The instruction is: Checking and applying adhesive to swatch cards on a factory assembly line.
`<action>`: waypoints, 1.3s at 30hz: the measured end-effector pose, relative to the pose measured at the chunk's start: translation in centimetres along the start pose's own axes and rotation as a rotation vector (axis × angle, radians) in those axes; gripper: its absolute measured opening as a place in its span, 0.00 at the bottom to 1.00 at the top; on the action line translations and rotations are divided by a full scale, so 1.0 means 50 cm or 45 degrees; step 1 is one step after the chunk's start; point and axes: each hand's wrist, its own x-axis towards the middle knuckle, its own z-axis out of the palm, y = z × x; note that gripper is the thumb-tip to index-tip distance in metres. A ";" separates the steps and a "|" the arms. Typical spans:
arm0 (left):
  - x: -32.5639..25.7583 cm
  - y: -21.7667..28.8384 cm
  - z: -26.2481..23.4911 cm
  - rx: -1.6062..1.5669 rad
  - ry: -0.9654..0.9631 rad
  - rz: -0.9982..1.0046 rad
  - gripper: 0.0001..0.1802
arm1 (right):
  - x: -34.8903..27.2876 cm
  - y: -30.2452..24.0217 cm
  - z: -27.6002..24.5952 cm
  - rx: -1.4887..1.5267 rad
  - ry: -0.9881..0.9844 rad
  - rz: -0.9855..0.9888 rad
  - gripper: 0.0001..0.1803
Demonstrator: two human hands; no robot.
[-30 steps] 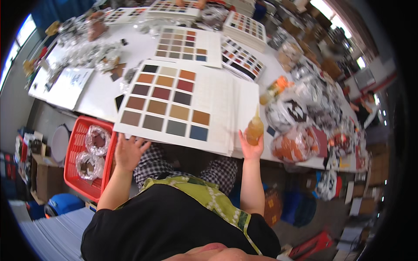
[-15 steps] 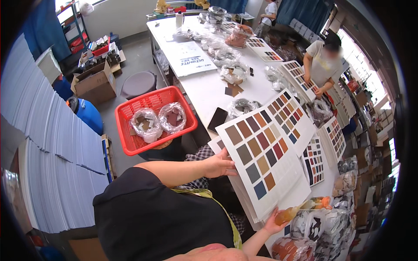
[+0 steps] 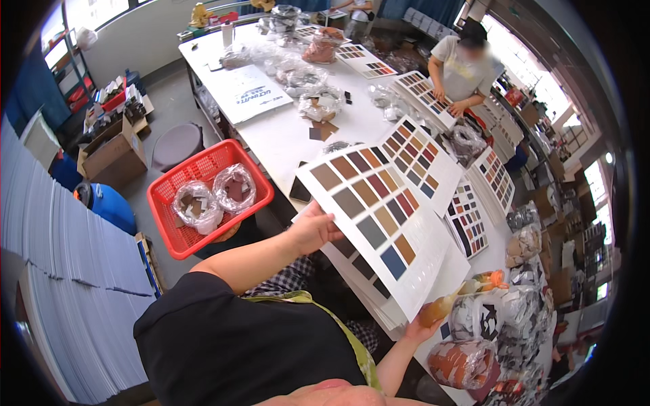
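My left hand (image 3: 315, 227) is closed on the near left edge of a white colour swatch card (image 3: 369, 227) with rows of brown, grey, red and blue squares. The card is lifted and tilted over a stack of similar cards (image 3: 362, 267), whose darker squares show underneath. My right hand (image 3: 421, 328), by the card's lower corner, grips a squeeze bottle (image 3: 437, 310) of amber liquid with an orange end. Whether those fingers also touch the card, I cannot tell. Another swatch card (image 3: 420, 162) lies just beyond the lifted one.
A red plastic basket (image 3: 159, 203) with bags of chips stands at my left. Clear bags of colour chips (image 3: 464, 362) crowd the table's right side. A dark phone (image 3: 298, 186) lies behind the lifted card. Across the table a co-worker (image 3: 467, 64) handles swatch cards.
My left hand has raised the swatch card's left edge, uncovering darker squares on the stack below. The whole view has shifted, so the table appears farther left. My right hand still grips the bottle.
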 end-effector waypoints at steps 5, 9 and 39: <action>0.049 0.130 -0.025 -0.024 -0.065 0.171 0.27 | -0.001 -0.007 0.045 -0.044 -0.019 0.010 0.26; 0.117 0.214 -0.095 -0.006 -0.074 0.356 0.26 | 0.011 -0.017 0.026 0.004 0.026 0.015 0.24; 0.785 0.335 -0.499 1.520 0.807 0.337 0.36 | 0.020 -0.034 0.014 -0.153 0.211 -0.012 0.26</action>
